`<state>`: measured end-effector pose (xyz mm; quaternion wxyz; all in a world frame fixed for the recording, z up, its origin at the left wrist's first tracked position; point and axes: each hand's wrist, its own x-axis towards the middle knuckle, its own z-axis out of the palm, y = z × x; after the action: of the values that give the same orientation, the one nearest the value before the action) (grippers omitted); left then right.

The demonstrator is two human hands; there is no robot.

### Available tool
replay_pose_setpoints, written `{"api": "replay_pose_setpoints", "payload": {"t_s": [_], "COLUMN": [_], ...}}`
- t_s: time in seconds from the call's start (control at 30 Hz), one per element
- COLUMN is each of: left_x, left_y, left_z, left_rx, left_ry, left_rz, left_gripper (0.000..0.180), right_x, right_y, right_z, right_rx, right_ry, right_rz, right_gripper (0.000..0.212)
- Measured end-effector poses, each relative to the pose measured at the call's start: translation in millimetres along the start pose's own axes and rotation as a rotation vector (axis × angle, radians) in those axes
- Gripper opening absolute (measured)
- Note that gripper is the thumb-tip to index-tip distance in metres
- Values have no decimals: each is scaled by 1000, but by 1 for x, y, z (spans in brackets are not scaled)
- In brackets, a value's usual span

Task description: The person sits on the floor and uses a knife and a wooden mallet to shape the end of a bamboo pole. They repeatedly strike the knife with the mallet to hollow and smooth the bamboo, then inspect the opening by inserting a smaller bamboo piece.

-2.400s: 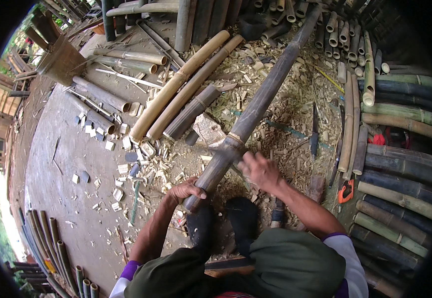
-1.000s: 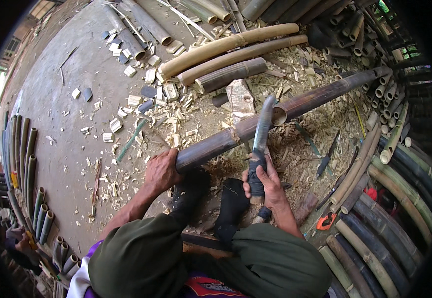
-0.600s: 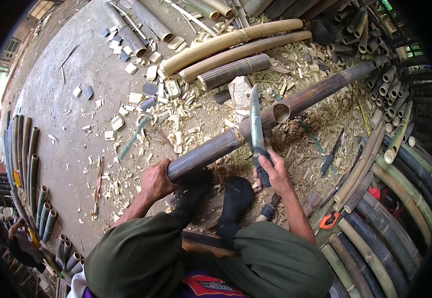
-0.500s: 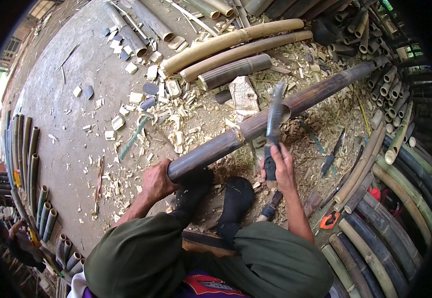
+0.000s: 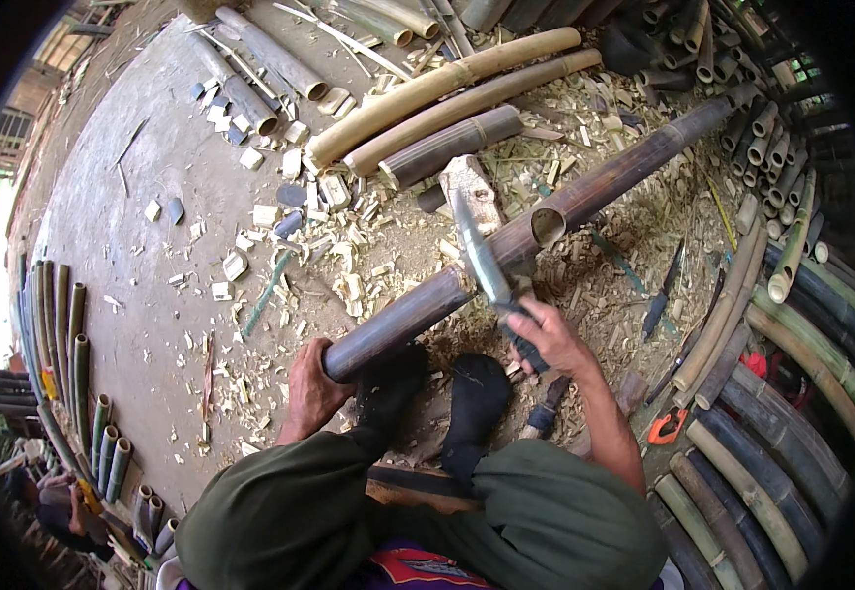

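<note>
A long dark bamboo pole (image 5: 398, 323) slants from near my feet up to the far right, with an open notch cut in its upper side. My left hand (image 5: 317, 388) is closed around its near end. In my right hand (image 5: 546, 339) is the dark handle of a machete (image 5: 484, 254), and the fingers wrap round it. The blade tilts up and to the left across the pole, between the notch and a pale scraped ring at a node. I cannot tell whether blade and bamboo touch. A pale wooden block (image 5: 471, 187) lies just beyond the pole.
Wood chips (image 5: 349, 285) litter the floor. Curved bamboo lengths (image 5: 447, 84) lie beyond the block. Bamboo poles (image 5: 772, 472) are stacked at the right, near an orange-handled saw (image 5: 668, 426). Another knife (image 5: 544, 408) lies by my right foot. A person (image 5: 63, 501) sits at far left.
The machete has swung leftward over the pole, its blade now leaning left instead of standing nearly upright beside the notch. My left hand keeps its grip on the bamboo end.
</note>
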<state>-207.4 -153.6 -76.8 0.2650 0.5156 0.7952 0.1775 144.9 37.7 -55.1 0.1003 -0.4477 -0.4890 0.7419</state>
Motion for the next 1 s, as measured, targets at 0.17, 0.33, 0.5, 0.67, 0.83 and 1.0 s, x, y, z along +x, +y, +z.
{"api": "replay_pose_setpoints", "payload": {"t_s": [0.17, 0.33, 0.5, 0.67, 0.83, 1.0], "left_x": [10, 5, 11, 7, 13, 10], "left_y": [12, -5, 3, -8, -1, -9], "left_z": [0, 5, 10, 5, 8, 8], "left_rx": [-14, -49, -44, -48, -16, -5], "left_ry": [-135, -116, -121, -126, -131, -95], "left_rz": [-145, -169, -123, -159, -139, -124], "left_gripper": [55, 56, 57, 56, 56, 58], "right_x": [1, -2, 9, 1, 7, -2], "right_y": [10, -8, 22, -16, 8, -20], "right_z": [13, 4, 18, 4, 24, 1], "right_rx": [135, 13, 113, 131, -166, 111], "right_ry": [383, 84, 393, 76, 149, 185], "right_rz": [-279, -86, -286, -81, -150, -118], "right_gripper": [41, 41, 37, 49, 41, 44]}}
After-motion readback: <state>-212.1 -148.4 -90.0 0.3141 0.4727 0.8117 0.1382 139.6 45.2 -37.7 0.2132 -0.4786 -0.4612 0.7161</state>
